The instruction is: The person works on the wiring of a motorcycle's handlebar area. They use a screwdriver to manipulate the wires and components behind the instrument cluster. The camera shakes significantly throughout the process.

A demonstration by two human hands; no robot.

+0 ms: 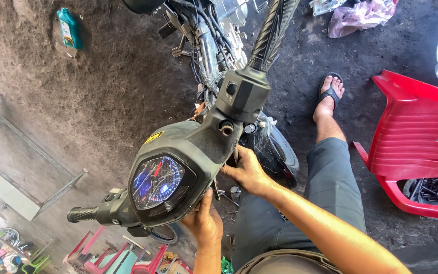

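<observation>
both hands are working at the underside edge of a motorcycle handlebar cover (pixel 178 152), the dark housing that carries the speedometer (pixel 156 181). the left hand (pixel 205 223) is cupping the lower rim of the housing from below, fingers curled up behind the edge. the right hand (pixel 248 172) is pressing in at the side seam just under the switch block (pixel 243 93), fingers tucked between housing and front wheel (pixel 279 152); whether they are pinching a fastener or only gripping the edge, i cannot tell, since the tips are hidden.

judgement on doing this well: the housing is sitting loose and tilted on the bars, so the left hand should be bearing its weight while the right is working the seam, and any pull should be going gently, as cables (pixel 201 50) are running just beyond the right hand and could be snagging.

the far grip (pixel 274 30) is lying ahead of the right hand, the near grip (pixel 83 213) off to the left of the left hand.

containers: a teal oil bottle (pixel 69 28) is standing on the floor well ahead and left of both hands, capped, contents not visible. a red plastic chair (pixel 416 132) is lying tipped to the right of the right hand, and beneath it some dark metal parts (pixel 434 187) are piling up. a pink plastic bag (pixel 358 16) is lying far ahead, contents unclear.
</observation>
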